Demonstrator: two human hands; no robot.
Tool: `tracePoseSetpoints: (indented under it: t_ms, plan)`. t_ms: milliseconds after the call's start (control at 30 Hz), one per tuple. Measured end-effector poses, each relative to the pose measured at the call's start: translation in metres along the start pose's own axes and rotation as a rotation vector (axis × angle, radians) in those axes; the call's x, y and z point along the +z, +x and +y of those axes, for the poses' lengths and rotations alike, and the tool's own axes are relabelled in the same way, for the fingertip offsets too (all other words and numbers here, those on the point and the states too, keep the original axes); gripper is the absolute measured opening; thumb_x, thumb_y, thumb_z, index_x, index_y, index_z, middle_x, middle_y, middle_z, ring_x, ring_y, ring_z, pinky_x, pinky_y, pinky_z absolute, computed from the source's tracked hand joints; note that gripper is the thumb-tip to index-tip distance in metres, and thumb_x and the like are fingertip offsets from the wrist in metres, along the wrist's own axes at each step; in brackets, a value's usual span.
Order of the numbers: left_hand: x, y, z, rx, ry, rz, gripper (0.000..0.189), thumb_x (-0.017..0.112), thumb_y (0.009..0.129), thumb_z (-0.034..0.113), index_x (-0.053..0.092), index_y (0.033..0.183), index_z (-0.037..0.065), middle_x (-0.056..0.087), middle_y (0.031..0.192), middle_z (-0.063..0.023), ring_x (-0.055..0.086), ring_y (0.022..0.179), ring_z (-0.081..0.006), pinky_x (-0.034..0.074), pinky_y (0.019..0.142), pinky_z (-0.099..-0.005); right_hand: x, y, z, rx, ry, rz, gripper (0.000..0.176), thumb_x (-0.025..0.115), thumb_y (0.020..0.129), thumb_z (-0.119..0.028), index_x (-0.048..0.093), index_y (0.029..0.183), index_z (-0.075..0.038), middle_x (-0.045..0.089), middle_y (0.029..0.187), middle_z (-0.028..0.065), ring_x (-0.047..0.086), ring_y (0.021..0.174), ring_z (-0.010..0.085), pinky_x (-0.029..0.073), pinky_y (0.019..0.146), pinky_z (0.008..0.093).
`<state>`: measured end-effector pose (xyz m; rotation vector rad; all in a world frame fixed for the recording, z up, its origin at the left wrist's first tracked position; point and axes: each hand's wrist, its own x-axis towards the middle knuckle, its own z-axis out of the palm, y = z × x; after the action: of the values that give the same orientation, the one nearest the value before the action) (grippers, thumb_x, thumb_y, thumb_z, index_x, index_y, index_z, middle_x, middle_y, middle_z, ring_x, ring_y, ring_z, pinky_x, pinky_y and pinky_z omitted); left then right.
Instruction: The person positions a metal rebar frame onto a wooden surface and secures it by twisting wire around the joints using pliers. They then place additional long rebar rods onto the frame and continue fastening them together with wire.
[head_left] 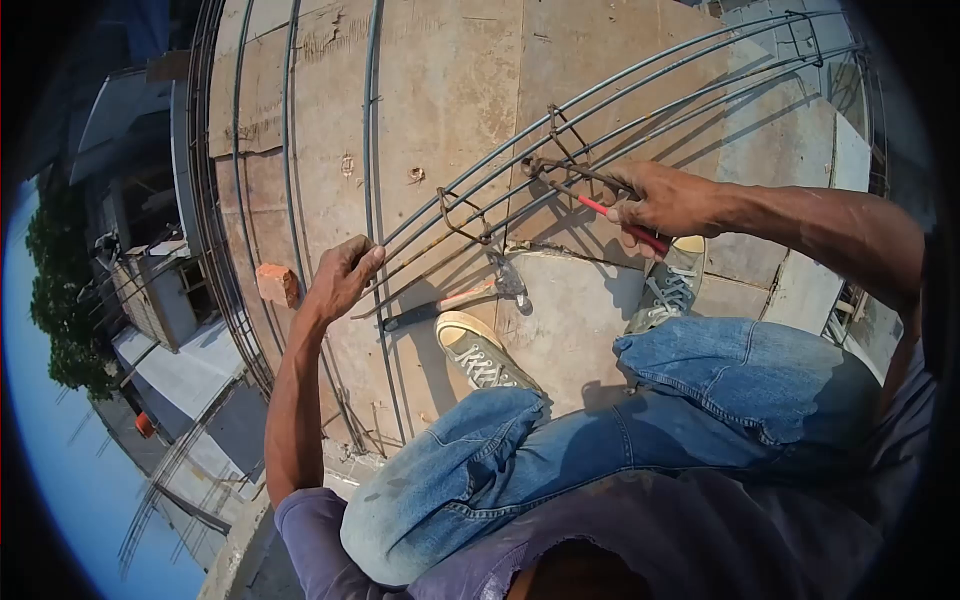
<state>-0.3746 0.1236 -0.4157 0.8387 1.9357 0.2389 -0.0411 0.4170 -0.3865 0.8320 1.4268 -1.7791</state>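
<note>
A long cage of steel bars (640, 85) runs from the centre to the upper right, with square stirrups (465, 216) around its bars. At the bars' near end, my left hand (345, 275) is closed on a bar end. My right hand (655, 205) grips pincers (590, 200) with red on the handles. Their dark head lies over the cage beside a stirrup (568, 135). Whether the jaws hold wire is too small to tell. Below the cage, a hammer (465, 297) lies on the boards between my left hand and my shoes.
Stained plywood boards (440, 80) form the floor. Long loose bars (370, 130) cross it at the left, near a broken orange brick (277, 285). My shoes (480, 350) stand below the cage. Beyond the left edge, lower roofs (185, 365) and a tree (60, 290) show.
</note>
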Motion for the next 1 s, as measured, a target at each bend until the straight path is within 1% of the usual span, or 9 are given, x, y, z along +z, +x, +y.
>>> tracePoseSetpoints:
  t_ms: [200, 300, 433, 567, 667, 767, 833, 900, 1000]
  plan:
    - [0.005, 0.001, -0.005, 0.098, -0.132, 0.087, 0.043, 0.06, 0.096, 0.039, 0.058, 0.073, 0.002, 0.046, 0.058, -0.0012, 0.039, 0.056, -0.0112, 0.034, 0.051, -0.0315, 0.11, 0.056, 0.023, -0.275, 0.583, 0.604, 0.025, 0.05, 0.102, -0.027, 0.044, 0.103, -0.002, 0.056, 0.068, 0.0078, 0.055, 0.05, 0.0141, 0.046, 0.045, 0.0271]
    - [0.002, 0.0, -0.001, 0.116, -0.027, 0.127, 0.038, 0.061, 0.097, 0.034, 0.057, 0.076, 0.002, 0.046, 0.062, 0.0002, 0.041, 0.058, -0.008, 0.035, 0.051, -0.0268, 0.163, 0.088, 0.012, -0.212, 0.569, 0.183, 0.026, 0.049, 0.102, -0.028, 0.044, 0.104, -0.003, 0.056, 0.067, 0.0076, 0.054, 0.05, 0.0144, 0.045, 0.044, 0.0278]
    - [0.015, -0.004, -0.011, 0.155, 0.04, 0.189, 0.036, 0.062, 0.096, 0.03, 0.06, 0.077, 0.0, 0.047, 0.059, -0.0016, 0.04, 0.056, -0.0092, 0.033, 0.05, -0.0294, 0.172, 0.104, 0.029, -0.283, 0.71, 0.585, 0.025, 0.05, 0.102, -0.028, 0.043, 0.105, -0.004, 0.056, 0.067, 0.0077, 0.054, 0.05, 0.014, 0.045, 0.044, 0.0285]
    - [0.022, -0.002, -0.016, 0.216, 0.055, 0.241, 0.036, 0.062, 0.095, 0.029, 0.061, 0.077, -0.001, 0.045, 0.058, -0.0035, 0.04, 0.056, -0.0105, 0.034, 0.051, -0.0311, 0.18, 0.101, 0.027, -0.251, 0.617, 0.194, 0.022, 0.054, 0.1, -0.025, 0.043, 0.103, -0.005, 0.055, 0.067, 0.0067, 0.051, 0.049, 0.0136, 0.045, 0.044, 0.0294]
    - [0.022, -0.003, -0.012, 0.202, 0.048, 0.298, 0.035, 0.062, 0.093, 0.029, 0.066, 0.082, -0.004, 0.054, 0.059, -0.0169, 0.047, 0.053, -0.0213, 0.04, 0.055, -0.0383, 0.195, 0.12, 0.008, -0.44, 1.192, 0.714, 0.025, 0.054, 0.101, -0.027, 0.044, 0.102, -0.004, 0.056, 0.068, 0.0073, 0.053, 0.049, 0.0139, 0.044, 0.043, 0.0294]
    - [0.018, -0.005, -0.014, 0.177, 0.012, 0.286, 0.034, 0.062, 0.093, 0.029, 0.066, 0.081, -0.003, 0.054, 0.059, -0.016, 0.047, 0.053, -0.021, 0.04, 0.054, -0.0383, 0.199, 0.113, 0.011, -0.349, 0.774, 0.265, 0.025, 0.054, 0.101, -0.028, 0.043, 0.102, -0.005, 0.055, 0.068, 0.0071, 0.052, 0.049, 0.0137, 0.045, 0.044, 0.0289]
    - [0.016, -0.005, -0.013, 0.169, 0.011, 0.303, 0.035, 0.063, 0.093, 0.029, 0.067, 0.081, -0.004, 0.055, 0.058, -0.0138, 0.045, 0.052, -0.0185, 0.039, 0.053, -0.0374, 0.192, 0.117, 0.008, -0.387, 0.745, 0.292, 0.025, 0.053, 0.101, -0.028, 0.044, 0.104, -0.005, 0.056, 0.068, 0.0071, 0.052, 0.049, 0.0135, 0.045, 0.044, 0.0289]
    - [0.02, -0.007, -0.013, 0.192, 0.02, 0.334, 0.032, 0.064, 0.094, 0.026, 0.066, 0.081, -0.003, 0.047, 0.057, -0.0032, 0.042, 0.054, -0.0094, 0.035, 0.049, -0.03, 0.213, 0.129, 0.001, -0.512, 1.236, 0.714, 0.026, 0.053, 0.101, -0.029, 0.046, 0.104, -0.004, 0.056, 0.066, 0.007, 0.052, 0.048, 0.0129, 0.044, 0.044, 0.0283]
    - [0.018, -0.005, -0.015, 0.184, -0.07, 0.316, 0.031, 0.064, 0.094, 0.025, 0.066, 0.081, -0.003, 0.049, 0.058, -0.0036, 0.043, 0.054, -0.0097, 0.036, 0.049, -0.0301, 0.207, 0.116, 0.005, -0.443, 0.907, 0.424, 0.027, 0.053, 0.101, -0.03, 0.046, 0.1, -0.004, 0.056, 0.066, 0.0072, 0.052, 0.049, 0.013, 0.043, 0.044, 0.0284]
